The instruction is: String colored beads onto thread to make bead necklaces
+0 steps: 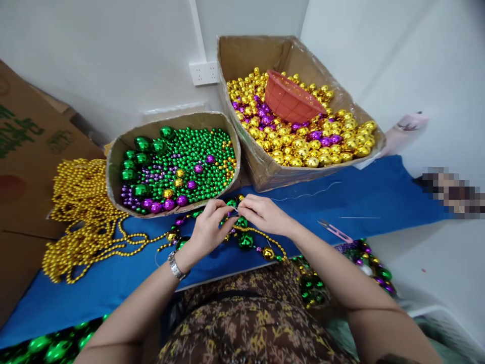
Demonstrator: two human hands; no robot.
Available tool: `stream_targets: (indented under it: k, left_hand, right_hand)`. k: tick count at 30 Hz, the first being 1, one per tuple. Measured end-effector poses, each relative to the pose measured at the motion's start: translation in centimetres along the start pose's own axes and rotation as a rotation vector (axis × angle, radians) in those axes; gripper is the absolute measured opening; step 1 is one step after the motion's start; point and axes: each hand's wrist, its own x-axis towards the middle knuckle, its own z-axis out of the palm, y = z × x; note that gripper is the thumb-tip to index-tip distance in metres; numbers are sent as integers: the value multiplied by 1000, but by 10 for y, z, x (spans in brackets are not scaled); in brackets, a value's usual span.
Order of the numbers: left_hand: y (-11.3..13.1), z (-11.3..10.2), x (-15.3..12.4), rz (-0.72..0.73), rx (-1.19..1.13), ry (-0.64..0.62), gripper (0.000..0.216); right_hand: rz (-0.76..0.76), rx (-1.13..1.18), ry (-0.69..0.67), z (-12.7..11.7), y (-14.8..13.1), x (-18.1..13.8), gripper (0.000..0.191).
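My left hand point(209, 230), with a metal watch point(176, 266) on its wrist, is closed in a pinch above the blue table cover. Opposite it my right hand point(263, 215) pinches too, and the fingertips almost meet. A thin pale thread point(235, 209) shows between the fingertips; its exact form there is too small to tell. Beneath the hands lies a strand of large green point(245, 240), purple and gold beads, partly hidden by the fingers. A gold bead chain point(271, 240) curves beside it. Another length of thread point(308, 195) trails over the cover to the right.
Behind the hands stand a carton point(109, 177) of mostly green beads and a larger carton point(265, 177) of gold and purple beads with a red basket point(290, 98). Gold bead chains point(78, 212) pile up left. Pink thread snips point(335, 231) and a needle point(359, 218) lie right.
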Motion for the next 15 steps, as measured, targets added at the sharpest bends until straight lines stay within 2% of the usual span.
stream_targets:
  k: [4,8,10,12,15]
  left_hand:
    - [-5,1,-4,113,129,31,19]
    - [-4,5,-4,85,81,11,22]
    - [-2,4,-1,8,-32,-11,15]
    - [-2,-1,2,-131,-213,-58,12]
    - [-4,-15,4,-425,-674,-133,19]
  right_hand:
    - [2,-94,-4,-2,0,0,24]
    - [-17,-46,-22,-1,-4,3,24]
    - [-27,-13,-17,-2,-5,4,23]
    - [-38,6,-18,-6,-4,4,21]
    - [-25,13,-22,-16,6,-1,20]
